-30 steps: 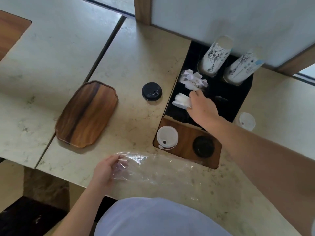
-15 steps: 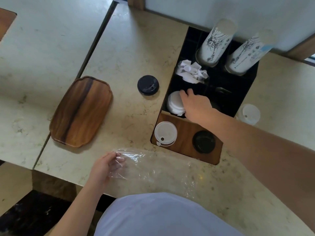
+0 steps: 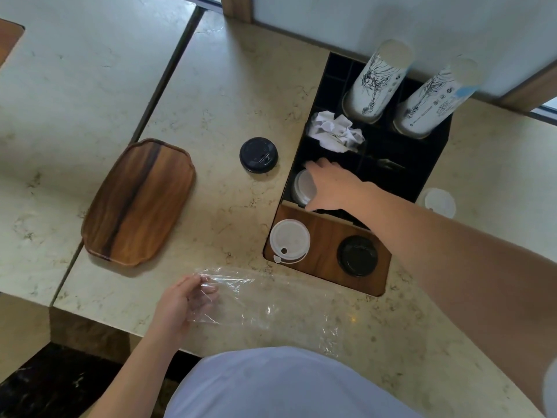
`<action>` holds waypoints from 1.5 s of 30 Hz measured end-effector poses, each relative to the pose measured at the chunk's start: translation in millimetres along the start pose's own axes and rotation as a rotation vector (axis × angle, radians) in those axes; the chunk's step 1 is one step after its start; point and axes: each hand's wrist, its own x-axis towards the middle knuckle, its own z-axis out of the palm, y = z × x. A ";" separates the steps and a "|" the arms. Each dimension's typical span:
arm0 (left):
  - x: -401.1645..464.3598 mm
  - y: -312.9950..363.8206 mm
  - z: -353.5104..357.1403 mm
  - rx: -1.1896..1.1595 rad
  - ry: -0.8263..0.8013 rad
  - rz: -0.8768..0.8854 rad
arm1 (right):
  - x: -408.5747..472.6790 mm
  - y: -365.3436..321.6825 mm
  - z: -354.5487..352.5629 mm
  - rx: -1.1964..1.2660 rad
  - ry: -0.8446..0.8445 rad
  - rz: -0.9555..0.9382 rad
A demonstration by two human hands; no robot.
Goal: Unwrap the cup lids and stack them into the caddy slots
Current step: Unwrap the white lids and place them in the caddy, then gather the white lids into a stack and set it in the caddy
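Two hands: both at work, one on each side of the caddy sunk into the counter.
Right hand: reaching into the caddy's near-left black slot, fingers spread over a stack of white lids; thumb at the stack's near edge, fingertips past its far edge. Whether it grips the stack or only rests on it, I cannot tell.
White lids: standing on edge in that slot, mostly hidden under the palm.
Left hand: at the counter's near edge, in front of the caddy, fingers loosely curled on one end of the plastic wrap.
Plastic wrap: flattened, looks empty, lying along the counter edge in front of the caddy.
Caddy's wooden front panel: one white lid in its left hole, one black lid in its right.
Left of caddy: a loose black lid, then a wooden tray farther out.
Right of caddy: a single clear lid on the counter.
Caddy's back: two cup sleeves, crumpled napkins before them.
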 end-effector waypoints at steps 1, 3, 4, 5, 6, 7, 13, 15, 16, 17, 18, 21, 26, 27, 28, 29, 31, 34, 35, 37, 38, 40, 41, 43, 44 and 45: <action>0.0 -0.3 0.0 -0.011 0.002 -0.002 | 1.5 -0.3 3.3 0.008 0.003 0.012; 0.2 -0.1 0.7 -0.036 0.004 -0.004 | 5.2 0.5 7.2 0.015 0.002 0.027; 0.5 0.6 1.0 -0.047 0.006 -0.004 | 7.0 1.0 7.9 0.027 -0.007 0.029; 1.3 1.9 1.5 -0.060 0.011 0.000 | 8.8 1.4 8.2 0.047 -0.018 0.029; 2.5 3.5 1.4 -0.075 0.019 0.005 | 10.3 1.8 8.3 0.066 -0.030 0.030; 3.5 5.9 0.9 -0.091 0.030 0.013 | 11.6 2.0 8.4 0.077 -0.042 0.029; 8.6 20.4 -5.2 -0.020 0.084 0.114 | 13.5 2.2 5.2 0.093 -0.096 0.017; 8.0 23.6 -7.2 -0.002 0.074 0.122 | 15.1 2.3 3.8 0.097 -0.114 0.009; 7.9 25.2 -8.1 -0.001 0.071 0.121 | 15.9 2.6 3.0 0.105 -0.115 0.013; 8.0 26.7 -8.5 -0.002 0.071 0.121 | 16.5 3.2 2.2 0.113 -0.113 0.019; 8.0 28.4 -8.5 -0.006 0.072 0.121 | 16.8 3.7 1.5 0.117 -0.108 0.024; 2.9 33.2 -9.5 -0.091 0.041 0.117 | 16.8 4.2 1.9 0.115 -0.097 0.027; -19.6 35.8 -29.8 -0.458 -0.089 0.115 | 18.5 4.3 5.2 0.120 -0.084 0.040; -22.9 36.1 -33.5 -0.529 -0.104 0.116 | 18.4 4.0 5.2 0.120 -0.080 0.044; -25.1 36.8 -35.9 -0.596 -0.117 0.118 | 18.0 3.3 4.7 0.121 -0.080 0.049; -25.9 37.8 -36.4 -0.660 -0.131 0.125 | 17.3 2.2 3.9 0.119 -0.084 0.052; -25.3 40.1 -34.0 -0.726 -0.144 0.143 | 17.4 -0.4 2.4 0.105 -0.105 0.051; -21.3 38.1 -26.8 -0.725 -0.104 0.131 | 16.3 -3.5 1.6 0.093 -0.109 0.067; -20.0 35.1 -24.6 -0.730 -0.081 0.106 | 15.4 -4.0 1.6 0.097 -0.102 0.075; -19.2 28.2 -20.1 -0.715 -0.022 0.043 | 14.7 -4.2 2.1 0.095 -0.080 0.083; -19.8 24.4 -17.0 -0.681 0.021 0.012 | 14.8 -3.9 2.5 0.091 -0.072 0.082; -22.0 15.3 -9.2 -0.575 0.165 -0.018 | 15.5 -3.2 3.2 0.092 -0.065 0.083; -23.0 10.5 -4.9 -0.520 0.267 -0.011 | 15.6 -3.0 3.6 0.093 -0.063 0.084; -25.6 2.6 2.1 -0.454 0.445 0.018 | 15.4 -2.4 4.3 0.091 -0.055 0.089; -26.8 -0.2 4.7 -0.452 0.491 0.019 | 15.0 -2.3 4.6 0.088 -0.050 0.091; -27.6 -1.9 7.6 -0.469 0.512 0.012 | 14.6 -2.2 4.6 0.087 -0.048 0.091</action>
